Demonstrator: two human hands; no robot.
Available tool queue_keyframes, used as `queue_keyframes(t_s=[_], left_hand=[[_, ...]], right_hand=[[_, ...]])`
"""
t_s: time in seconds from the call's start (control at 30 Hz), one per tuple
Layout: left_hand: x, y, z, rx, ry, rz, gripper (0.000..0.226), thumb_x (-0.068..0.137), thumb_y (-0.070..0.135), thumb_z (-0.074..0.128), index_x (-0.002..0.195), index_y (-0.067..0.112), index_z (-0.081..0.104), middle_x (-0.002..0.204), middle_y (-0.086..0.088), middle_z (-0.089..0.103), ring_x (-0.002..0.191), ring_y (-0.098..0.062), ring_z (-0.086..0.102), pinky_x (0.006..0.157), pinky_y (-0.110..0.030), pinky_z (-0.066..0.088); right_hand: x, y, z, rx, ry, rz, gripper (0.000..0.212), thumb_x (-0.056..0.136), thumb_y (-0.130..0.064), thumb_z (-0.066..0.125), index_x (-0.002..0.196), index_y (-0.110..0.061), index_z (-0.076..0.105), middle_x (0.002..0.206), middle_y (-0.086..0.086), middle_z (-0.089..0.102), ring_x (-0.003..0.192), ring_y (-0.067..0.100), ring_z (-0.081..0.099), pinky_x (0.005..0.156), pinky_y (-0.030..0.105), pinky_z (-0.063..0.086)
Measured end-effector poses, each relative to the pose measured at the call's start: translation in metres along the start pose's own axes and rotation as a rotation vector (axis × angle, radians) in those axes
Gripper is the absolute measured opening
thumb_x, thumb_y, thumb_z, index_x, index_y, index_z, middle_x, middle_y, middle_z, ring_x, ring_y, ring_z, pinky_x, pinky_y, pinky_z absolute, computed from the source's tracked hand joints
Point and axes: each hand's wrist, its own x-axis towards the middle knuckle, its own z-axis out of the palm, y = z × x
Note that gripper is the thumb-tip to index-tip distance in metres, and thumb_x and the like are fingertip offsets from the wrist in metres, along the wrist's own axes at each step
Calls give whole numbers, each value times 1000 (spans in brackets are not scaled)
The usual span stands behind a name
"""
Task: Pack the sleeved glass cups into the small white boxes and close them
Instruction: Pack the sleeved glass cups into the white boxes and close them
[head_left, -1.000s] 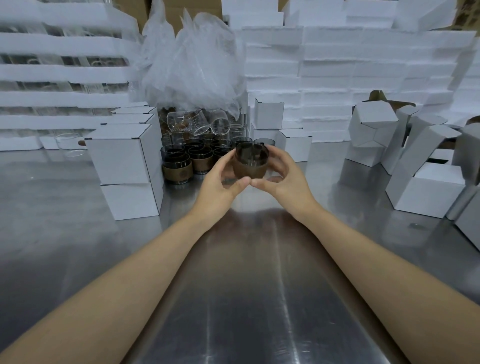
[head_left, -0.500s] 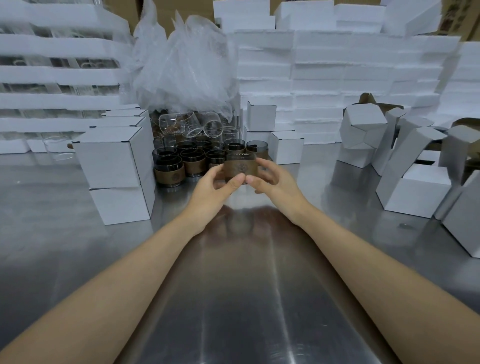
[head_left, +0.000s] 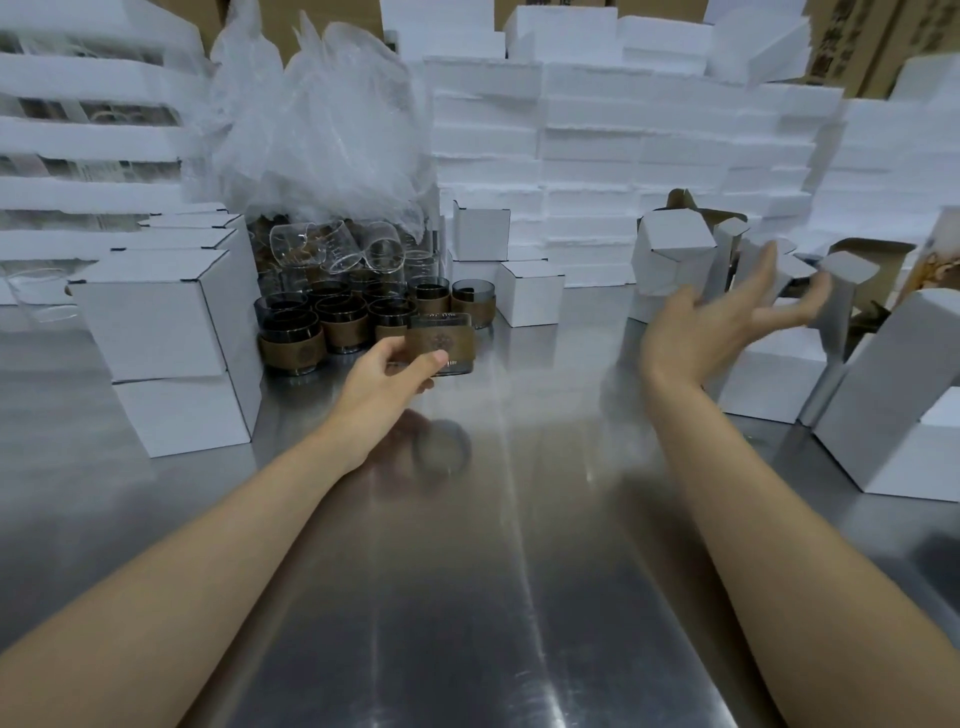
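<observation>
left hand (head_left: 387, 371): thumb and fingers curled round one smoky glass cup with a brown sleeve (head_left: 440, 340); cup upright, seemingly just off the steel table (head_left: 467, 571), over the middle toward the far edge.
right hand (head_left: 727, 317): fingers spread, palm up, holds nothing; motion-blurred, stretched toward the right edge.
target box: open small white cardboard box with raised flap (head_left: 852, 275) just beside the right fingertips; contact cannot be told.
cup stock: cluster of brown-sleeved glass cups (head_left: 311, 332) near the far edge, just left of the held cup.
packed side: stack of closed white boxes (head_left: 150, 312) toward the left edge.
behind: crumpled clear plastic bag (head_left: 322, 130); wall of white foam trays (head_left: 623, 156).
step: cup picked, fetching an empty box; nothing boxed this cycle yet.
next move: grip one open box, bring it to the middle, mouth up, lower cup in straight, tuck flaps.
watch: neighbouring open boxes stand close and look easy to tip.
</observation>
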Motion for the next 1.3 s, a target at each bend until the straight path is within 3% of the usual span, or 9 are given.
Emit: queue_keyframes(t_s=[0.13, 0.23, 0.47, 0.67, 0.93, 1.07, 1.13, 1.23, 1.3], left_hand=[[-1, 1, 0, 3, -13, 5, 20, 86, 38, 68, 103, 27, 65, 101, 5, 71, 84, -7, 69, 85, -25, 51], [-3, 4, 1, -2, -9, -1, 38, 74, 49, 68, 104, 26, 65, 102, 4, 71, 85, -8, 69, 85, -26, 51], [-4, 6, 0, -10, 6, -29, 46, 69, 53, 65, 107, 27, 63, 105, 5, 69, 90, -11, 68, 88, -26, 51], [-3, 6, 0, -116, 99, -40, 26, 91, 31, 62, 109, 15, 56, 90, 5, 63, 66, 0, 61, 65, -12, 48], [-1, 19, -1, -466, 125, -122, 26, 99, 24, 37, 105, 4, 53, 76, -5, 63, 59, -16, 55, 57, -25, 48], [-4, 23, 0, -535, 36, -118, 34, 85, 37, 45, 97, 7, 57, 79, -9, 62, 60, -20, 52, 57, -27, 49], [-6, 24, -1, -486, -37, -107, 46, 76, 40, 43, 100, 5, 58, 83, -10, 62, 60, -22, 53, 63, -30, 48], [-8, 23, 0, -388, -83, -97, 57, 88, 37, 41, 121, -8, 49, 88, -17, 61, 60, -25, 55, 71, -33, 49], [-7, 21, 1, -361, -50, -104, 53, 99, 27, 33, 132, -15, 38, 93, -20, 60, 62, -26, 56, 69, -31, 51]], right_hand=[[10, 17, -1, -84, -91, 238, 57, 86, 4, 46, 137, -20, 46, 158, 4, -2, 112, 8, 50, 59, 12, 40], [13, 22, 2, -137, -195, 364, 48, 91, -5, 45, 138, -16, 47, 154, -4, 25, 118, 13, 50, 86, 23, 40], [-21, 0, 14, -80, -465, 303, 51, 88, -8, 47, 138, -19, 47, 139, -8, 50, 119, 16, 53, 89, 21, 36], [-64, -9, 23, 135, -761, 228, 24, 83, -4, 48, 86, -27, 56, 86, -7, 59, 55, 2, 51, 51, 13, 37], [-51, -10, 24, 495, -763, 462, 27, 84, 5, 40, 70, -18, 41, 56, -12, 40, 42, 3, 30, 43, 13, 25], [-47, -8, 23, 544, -841, 536, 8, 80, -17, 50, 88, -20, 49, 69, -7, 47, 39, 4, 29, 43, 14, 28], [-50, -4, 24, 493, -938, 473, 22, 83, -34, 52, 102, -22, 54, 85, 4, 60, 45, 7, 37, 54, 16, 36], [-58, 3, 24, 365, -1109, 367, 57, 81, -58, 48, 129, -27, 50, 99, -3, 59, 75, 7, 56, 81, 20, 43], [-63, 8, 25, 290, -1201, 301, 70, 75, -62, 52, 137, -34, 40, 125, -4, 47, 104, 9, 54, 81, 8, 39]])
